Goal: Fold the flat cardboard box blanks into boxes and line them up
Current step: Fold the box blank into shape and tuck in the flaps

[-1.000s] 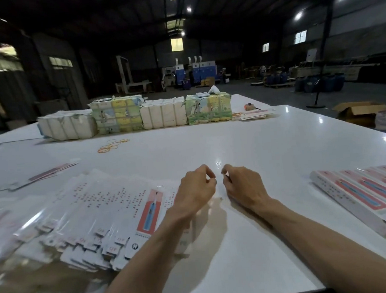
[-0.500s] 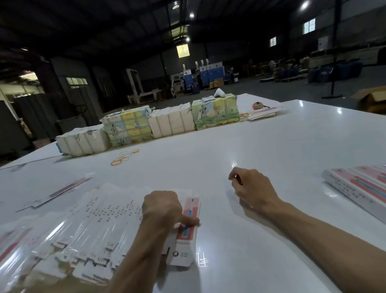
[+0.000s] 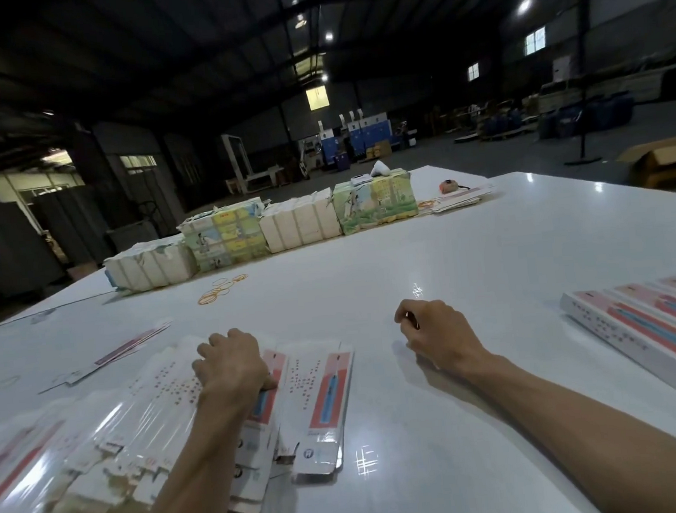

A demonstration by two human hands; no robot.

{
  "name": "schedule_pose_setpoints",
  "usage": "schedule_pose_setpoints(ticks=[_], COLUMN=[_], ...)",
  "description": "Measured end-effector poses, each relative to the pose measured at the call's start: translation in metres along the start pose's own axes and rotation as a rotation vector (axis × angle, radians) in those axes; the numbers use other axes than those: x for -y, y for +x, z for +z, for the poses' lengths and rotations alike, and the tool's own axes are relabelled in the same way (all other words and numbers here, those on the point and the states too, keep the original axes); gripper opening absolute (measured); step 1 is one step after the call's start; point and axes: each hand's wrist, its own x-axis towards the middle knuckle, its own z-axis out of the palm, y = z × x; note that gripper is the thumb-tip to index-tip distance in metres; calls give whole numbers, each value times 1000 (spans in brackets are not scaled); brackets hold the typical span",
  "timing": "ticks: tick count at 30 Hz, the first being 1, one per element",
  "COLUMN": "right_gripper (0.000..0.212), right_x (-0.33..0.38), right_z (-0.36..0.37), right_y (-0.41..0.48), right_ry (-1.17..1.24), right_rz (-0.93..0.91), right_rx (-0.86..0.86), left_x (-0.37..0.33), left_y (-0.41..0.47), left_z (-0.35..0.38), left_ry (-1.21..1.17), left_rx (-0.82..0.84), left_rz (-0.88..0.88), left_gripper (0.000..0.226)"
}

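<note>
Your left hand (image 3: 232, 370) lies knuckles-up on the fanned pile of flat blanks (image 3: 146, 413) at the near left of the white table (image 3: 449, 255). Its fingers are curled down onto the cardboard and the thumb lies against the pink stripe of the top sheet, but the fingertips are hidden, so you cannot tell whether it is gripping a sheet or only pressing on the pile. Just beside that hand, to its right, one blank (image 3: 323, 403) lies flat on the table, partly apart from the pile, its near end toward you. Your right hand (image 3: 435, 337) rests on the bare tabletop well apart from the pile, its fingers clenched loosely inward with nothing visible in them. At the right edge the folded boxes (image 3: 649, 333) lie side by side in a row, pink-and-blue faces up. A lone strip of cardboard (image 3: 129, 349) lies beyond the pile on the left. Farther out, loose rubber bands (image 3: 220, 292) lie in front of a line of wrapped bundles (image 3: 297, 223) across the far side of the table. A brown carton (image 3: 668, 161) sits on the floor past the right corner.
</note>
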Motion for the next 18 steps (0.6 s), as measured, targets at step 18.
schedule_pose_setpoints(ticks=[18], right_gripper=[23], right_x=[0], right_z=[1], right_y=[0], right_ry=[60], right_rz=[5], right_rx=[50], left_x=[-3], left_y=[11], left_z=[-23], left_ry=[-512], left_rx=[76], left_rz=[210], left_gripper=[27])
